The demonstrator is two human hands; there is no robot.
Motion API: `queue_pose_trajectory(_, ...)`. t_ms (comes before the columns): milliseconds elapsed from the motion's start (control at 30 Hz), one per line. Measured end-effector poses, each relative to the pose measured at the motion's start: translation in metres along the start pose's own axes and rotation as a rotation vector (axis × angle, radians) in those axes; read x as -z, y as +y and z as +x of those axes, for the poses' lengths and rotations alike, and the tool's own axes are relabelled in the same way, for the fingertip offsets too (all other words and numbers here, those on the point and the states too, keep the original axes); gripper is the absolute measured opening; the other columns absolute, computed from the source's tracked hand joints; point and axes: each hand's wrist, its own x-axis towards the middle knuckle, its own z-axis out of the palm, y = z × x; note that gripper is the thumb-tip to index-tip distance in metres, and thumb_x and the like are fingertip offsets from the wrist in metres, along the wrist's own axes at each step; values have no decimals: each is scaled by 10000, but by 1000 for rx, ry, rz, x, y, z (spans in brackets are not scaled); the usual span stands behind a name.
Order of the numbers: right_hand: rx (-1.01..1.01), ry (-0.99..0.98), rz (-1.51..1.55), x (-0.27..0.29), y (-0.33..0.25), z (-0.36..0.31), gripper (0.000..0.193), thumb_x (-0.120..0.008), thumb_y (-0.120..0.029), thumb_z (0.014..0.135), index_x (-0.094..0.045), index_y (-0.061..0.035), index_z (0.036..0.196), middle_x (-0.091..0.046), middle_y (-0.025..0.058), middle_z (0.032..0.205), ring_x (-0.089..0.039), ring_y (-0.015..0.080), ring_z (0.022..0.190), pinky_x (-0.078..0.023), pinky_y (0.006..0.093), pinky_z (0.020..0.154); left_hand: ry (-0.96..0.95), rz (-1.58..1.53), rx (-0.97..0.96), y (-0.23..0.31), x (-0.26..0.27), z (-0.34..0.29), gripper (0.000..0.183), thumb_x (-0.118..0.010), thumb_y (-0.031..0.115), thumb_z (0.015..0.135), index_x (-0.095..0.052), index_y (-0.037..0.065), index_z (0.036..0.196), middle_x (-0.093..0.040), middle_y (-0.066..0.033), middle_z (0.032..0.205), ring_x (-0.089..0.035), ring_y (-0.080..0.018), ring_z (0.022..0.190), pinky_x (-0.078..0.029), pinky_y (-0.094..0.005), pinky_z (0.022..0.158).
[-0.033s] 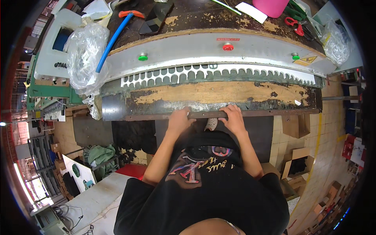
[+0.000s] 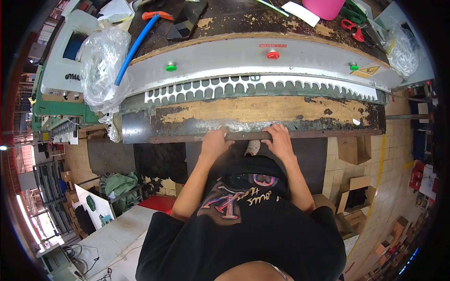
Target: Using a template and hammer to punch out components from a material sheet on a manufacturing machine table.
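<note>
My left hand is closed round the front edge of a worn wooden ledge, with fingers on top and thumb against the rim. A short way to the right, my right hand grips the same edge, its thumb also at the rim. Beyond the ledge lies a long white sheet with rows of rounded cut-outs, partly under the machine's grey beam. On the sheet's far edge, near the middle, sits a small green outlined shape, perhaps a cutting die.
Green buttons and a red button are on the beam. A blue-handled hammer leans by a clear plastic bag. Red-handled scissors and a pink container rest on top. Cardboard boxes stand on the floor at right.
</note>
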Motion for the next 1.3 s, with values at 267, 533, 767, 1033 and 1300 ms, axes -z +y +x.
queue_pose_trajectory(267,27,-32,-15,7,-3,5,354,-834,-109,751,-695,-95,1077,-600,102,1020,-559,322,1084,-435,435,920,2,-19,-92,-12,3,0,407,-861,298,774,-682,38,1030,-721,-225,898,-687,-442,919,-550,-514,796)
queue_pose_trajectory(533,-135,-77,174,37,18,109,409,-812,-348,851,-666,-60,1102,-655,94,651,-665,296,610,-524,407,589,180,-335,-190,5,20,86,345,-712,330,919,-718,132,1202,-709,-253,913,-675,-454,916,-539,-519,813)
queue_pose_trajectory(767,-127,50,-73,-5,23,223,495,-724,-355,901,-591,-11,1231,-675,249,1057,-687,420,819,-557,451,694,257,-291,-77,39,14,188,329,-641,196,954,-676,158,1280,-701,-248,814,-682,-442,752,-548,-518,666)
queue_pose_trajectory(1033,-441,302,1133,-8,63,167,372,-446,-188,1058,-530,-15,1376,-655,101,1041,-622,192,815,-514,339,739,419,-517,-217,62,-2,198,277,-716,273,918,-750,89,1123,-713,-240,858,-707,-402,780,-559,-476,698)
queue_pose_trajectory(1300,-397,361,1628,-12,60,126,431,-349,-177,1068,-469,-17,1451,-642,121,1150,-579,152,875,-486,301,757,121,7,93,102,-27,210,498,-731,398,904,-660,123,1313,-749,-188,886,-729,-402,798,-586,-505,723)
